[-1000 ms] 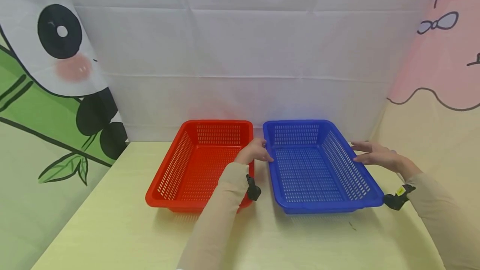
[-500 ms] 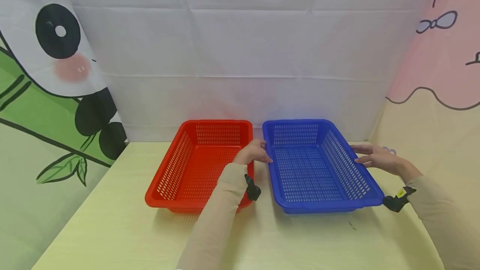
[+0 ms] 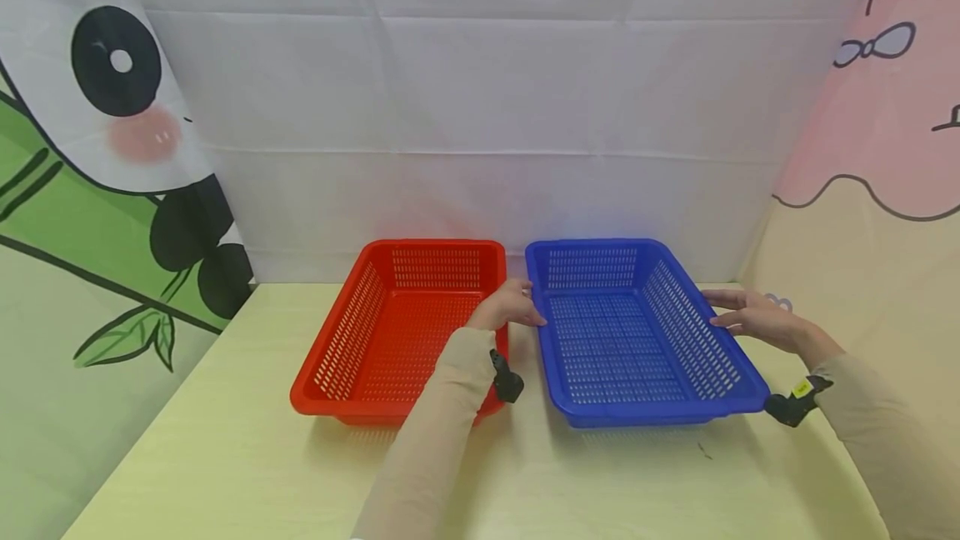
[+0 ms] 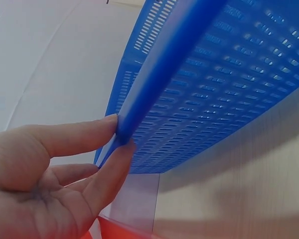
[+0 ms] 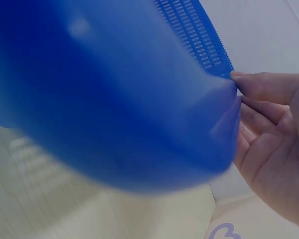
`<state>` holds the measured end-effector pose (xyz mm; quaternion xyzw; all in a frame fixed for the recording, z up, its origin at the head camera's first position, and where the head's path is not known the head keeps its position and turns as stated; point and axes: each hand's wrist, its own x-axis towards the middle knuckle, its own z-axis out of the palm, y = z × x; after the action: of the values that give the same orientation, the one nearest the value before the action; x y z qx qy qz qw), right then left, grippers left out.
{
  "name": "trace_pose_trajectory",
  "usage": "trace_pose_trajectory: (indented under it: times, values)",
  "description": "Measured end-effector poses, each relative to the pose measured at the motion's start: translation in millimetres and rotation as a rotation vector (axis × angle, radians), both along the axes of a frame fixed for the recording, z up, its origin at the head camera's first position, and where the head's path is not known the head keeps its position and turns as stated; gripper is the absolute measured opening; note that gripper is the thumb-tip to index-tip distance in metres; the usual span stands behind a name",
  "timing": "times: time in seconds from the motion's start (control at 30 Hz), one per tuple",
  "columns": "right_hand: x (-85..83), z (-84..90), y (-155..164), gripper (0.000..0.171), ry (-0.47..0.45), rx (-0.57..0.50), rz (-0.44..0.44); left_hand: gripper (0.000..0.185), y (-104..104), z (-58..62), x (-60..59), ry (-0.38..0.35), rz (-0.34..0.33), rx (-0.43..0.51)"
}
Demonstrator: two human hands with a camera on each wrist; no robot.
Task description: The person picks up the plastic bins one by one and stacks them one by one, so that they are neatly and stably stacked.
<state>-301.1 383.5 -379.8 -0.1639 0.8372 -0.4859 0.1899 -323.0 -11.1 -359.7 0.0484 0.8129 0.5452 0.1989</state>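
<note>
A white cloth point(image 3: 480, 90) hangs behind the pale table point(image 3: 225, 448), with a big-eyed drawing point(image 3: 116, 65) cut off at the left and a pink one point(image 3: 892, 123) cut off at the right. The blue basket point(image 3: 630, 417) sits right of centre, near the cloth. From the right wrist its closest part is a blur, covering much of the view; from the left wrist only a sliver of the red basket point(image 3: 352, 408) shows, at the bottom. The left hand point(image 3: 507, 305) pinches the blue basket's left rim between thumb and fingers, some fingertips lost beneath it. The right hand point(image 3: 763, 322) pinches the right rim likewise, its fingers partly tucked behind. The left sleeve point(image 3: 431, 432) lies across the red basket from above, hiding its near right corner, and a black device point(image 3: 507, 377) at that wrist covers more of its side. Another black device point(image 3: 795, 403) sits just beside the blue basket's near right corner.
</note>
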Motion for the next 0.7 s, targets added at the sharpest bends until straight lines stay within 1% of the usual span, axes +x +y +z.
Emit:
trace_pose_trajectory:
  times: [0.07,0.17,0.37,0.57,0.7]
  values:
    - [-0.2,-0.1,0,0.065,-0.006,0.001,-0.008,0.076,1,0.1,0.9,-0.006,0.009,0.01]
    - [-0.2,1.0,2,0.067,-0.011,0.013,-0.01,0.078,2,0.4,0.9,-0.019,0.008,0.051]
    - [0.9,6.0,3,0.065,-0.006,0.049,-0.004,0.077,4,3.8,0.1,-0.026,0.006,0.064]
    - [2.7,17.3,0,0.066,0.02,0.101,-0.017,0.078,1,14.6,0.5,-0.036,-0.004,0.055]
    - [2.9,24.9,-2,0.067,0.011,0.116,-0.02,0.077,-4,22.6,0.5,-0.024,-0.02,0.088]
